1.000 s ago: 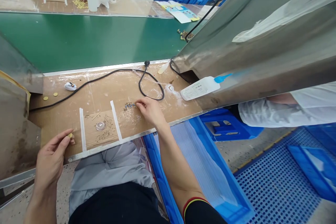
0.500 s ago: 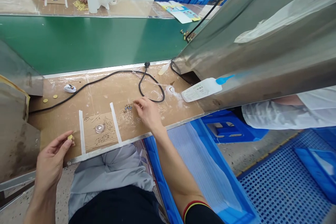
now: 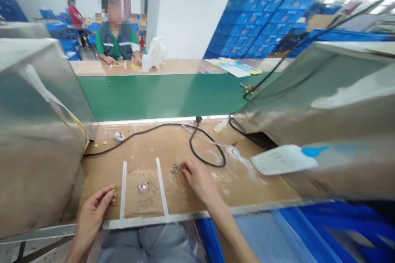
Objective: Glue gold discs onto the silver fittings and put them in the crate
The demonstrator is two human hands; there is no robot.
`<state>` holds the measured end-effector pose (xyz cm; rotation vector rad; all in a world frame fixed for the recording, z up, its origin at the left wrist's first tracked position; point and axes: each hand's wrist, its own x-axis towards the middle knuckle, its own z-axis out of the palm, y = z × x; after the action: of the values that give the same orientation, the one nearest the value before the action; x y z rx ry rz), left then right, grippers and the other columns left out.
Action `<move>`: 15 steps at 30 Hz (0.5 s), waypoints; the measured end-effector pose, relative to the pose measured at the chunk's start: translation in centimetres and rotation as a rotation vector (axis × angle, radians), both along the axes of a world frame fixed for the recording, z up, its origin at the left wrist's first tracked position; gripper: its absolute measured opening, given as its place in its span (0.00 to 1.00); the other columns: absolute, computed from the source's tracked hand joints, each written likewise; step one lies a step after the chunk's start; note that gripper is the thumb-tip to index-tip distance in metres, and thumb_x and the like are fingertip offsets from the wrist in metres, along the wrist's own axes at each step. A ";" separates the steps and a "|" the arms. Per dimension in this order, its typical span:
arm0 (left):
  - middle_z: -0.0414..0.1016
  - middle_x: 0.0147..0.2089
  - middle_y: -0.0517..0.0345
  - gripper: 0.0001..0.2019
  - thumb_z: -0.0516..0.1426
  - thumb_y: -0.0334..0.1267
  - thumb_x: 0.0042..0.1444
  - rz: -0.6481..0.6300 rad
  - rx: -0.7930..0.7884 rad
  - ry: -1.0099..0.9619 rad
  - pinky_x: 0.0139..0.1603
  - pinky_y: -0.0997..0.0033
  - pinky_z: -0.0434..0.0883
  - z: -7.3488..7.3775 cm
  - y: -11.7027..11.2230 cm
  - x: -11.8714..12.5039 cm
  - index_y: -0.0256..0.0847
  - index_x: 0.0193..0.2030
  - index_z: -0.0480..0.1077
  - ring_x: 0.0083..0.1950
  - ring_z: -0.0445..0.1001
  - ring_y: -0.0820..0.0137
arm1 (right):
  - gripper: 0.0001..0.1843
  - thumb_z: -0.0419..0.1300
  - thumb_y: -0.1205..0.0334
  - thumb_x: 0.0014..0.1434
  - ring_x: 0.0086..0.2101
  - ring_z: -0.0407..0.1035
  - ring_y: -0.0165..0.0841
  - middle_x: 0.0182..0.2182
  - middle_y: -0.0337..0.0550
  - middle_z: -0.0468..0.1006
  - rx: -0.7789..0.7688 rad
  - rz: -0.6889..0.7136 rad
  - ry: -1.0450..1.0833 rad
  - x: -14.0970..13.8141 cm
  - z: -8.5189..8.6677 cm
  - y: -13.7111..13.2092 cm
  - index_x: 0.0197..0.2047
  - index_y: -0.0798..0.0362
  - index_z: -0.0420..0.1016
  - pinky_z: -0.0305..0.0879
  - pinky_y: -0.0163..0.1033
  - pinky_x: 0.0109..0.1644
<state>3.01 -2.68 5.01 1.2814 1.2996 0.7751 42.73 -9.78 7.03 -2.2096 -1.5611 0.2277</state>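
Observation:
My left hand (image 3: 97, 207) is at the front left of the cardboard-covered bench (image 3: 138, 139), thumb and fingers pinched on a small yellow disc (image 3: 113, 190). The disc is mostly covered by my fingertips. My right hand (image 3: 197, 176) rests on the bench just right of a little heap of small metal parts (image 3: 175, 168). Its fingertips are together at the heap's edge; what they hold, if anything, is too small to make out. Between my hands, a round clear piece (image 3: 143, 188) lies on a cardboard patch bordered by two white tape strips (image 3: 123, 189).
A black cable (image 3: 148, 130) loops across the bench. Two yellow discs (image 3: 100, 144) and a small white object (image 3: 119, 136) lie at the left. A white bottle with a blue nozzle (image 3: 279, 160) lies at the right. Metal housings flank the bench; beyond the green belt (image 3: 160, 94) sits another person (image 3: 115, 41).
The camera has tilted up and turned left, so the room beyond and the seated person show. My hands keep about the same places on the bench; the left still pinches the yellow disc.

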 end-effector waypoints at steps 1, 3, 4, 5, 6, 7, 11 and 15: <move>0.86 0.38 0.52 0.34 0.69 0.73 0.59 -0.006 0.017 -0.008 0.50 0.65 0.82 0.1 -0.1 0.1 0.44 0.53 0.90 0.43 0.84 0.58 | 0.09 0.61 0.69 0.65 0.40 0.82 0.46 0.38 0.45 0.87 0.037 0.003 0.021 0.2 -0.5 -0.2 0.37 0.46 0.80 0.71 0.45 0.45; 0.85 0.38 0.51 0.33 0.68 0.74 0.60 -0.002 0.037 -0.023 0.50 0.63 0.82 0.2 -0.1 0.3 0.44 0.49 0.91 0.42 0.83 0.58 | 0.08 0.59 0.64 0.67 0.41 0.83 0.48 0.39 0.45 0.87 0.109 0.020 0.092 0.5 -1.3 -0.6 0.39 0.44 0.80 0.74 0.49 0.46; 0.85 0.38 0.51 0.33 0.67 0.75 0.59 0.003 0.038 -0.029 0.50 0.63 0.82 0.3 -0.1 0.4 0.44 0.48 0.91 0.41 0.83 0.57 | 0.08 0.59 0.61 0.68 0.41 0.83 0.49 0.39 0.45 0.87 0.149 0.027 0.138 0.5 -1.7 -1.0 0.41 0.43 0.81 0.76 0.50 0.46; 0.85 0.38 0.51 0.34 0.67 0.75 0.59 0.004 0.033 -0.034 0.49 0.63 0.82 0.3 -0.2 0.4 0.44 0.48 0.91 0.41 0.83 0.57 | 0.09 0.58 0.58 0.69 0.42 0.83 0.50 0.40 0.46 0.88 0.184 0.031 0.182 0.5 -1.8 -1.5 0.44 0.43 0.82 0.77 0.52 0.47; 0.85 0.38 0.51 0.34 0.68 0.75 0.58 0.000 0.028 -0.042 0.48 0.63 0.82 0.3 -0.2 0.4 0.44 0.48 0.91 0.40 0.83 0.58 | 0.11 0.58 0.56 0.71 0.43 0.84 0.51 0.42 0.47 0.88 0.216 0.031 0.219 0.3 -1.9 -2.0 0.46 0.42 0.83 0.79 0.54 0.48; 0.85 0.37 0.51 0.34 0.68 0.75 0.58 -0.007 0.023 -0.050 0.48 0.63 0.82 0.3 -0.2 0.4 0.44 0.48 0.91 0.40 0.83 0.58 | 0.13 0.58 0.54 0.73 0.44 0.85 0.51 0.44 0.48 0.89 0.242 0.033 0.250 0.0 -2.0 -2.5 0.49 0.41 0.85 0.80 0.55 0.49; 0.85 0.36 0.52 0.34 0.71 0.73 0.56 0.007 -0.005 -0.084 0.45 0.65 0.82 0.8 -0.6 1.3 0.44 0.53 0.90 0.38 0.83 0.60 | 0.14 0.59 0.52 0.75 0.49 0.86 0.51 0.49 0.47 0.89 0.267 0.062 0.324 -1.3 -2.3 -4.1 0.50 0.36 0.88 0.84 0.57 0.53; 0.89 0.40 0.47 0.37 0.74 0.74 0.49 0.018 -0.093 -0.125 0.49 0.59 0.86 1.3 -1.8 2.7 0.45 0.53 0.90 0.41 0.87 0.56 | 0.12 0.61 0.50 0.73 0.48 0.86 0.55 0.47 0.46 0.90 0.286 0.027 0.392 -2.2 -2.4 -4.1 0.47 0.32 0.89 0.86 0.64 0.53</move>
<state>5.69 -4.50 6.31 1.1313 1.2337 0.7850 40.53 -13.93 4.60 -1.7966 -1.3166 0.3932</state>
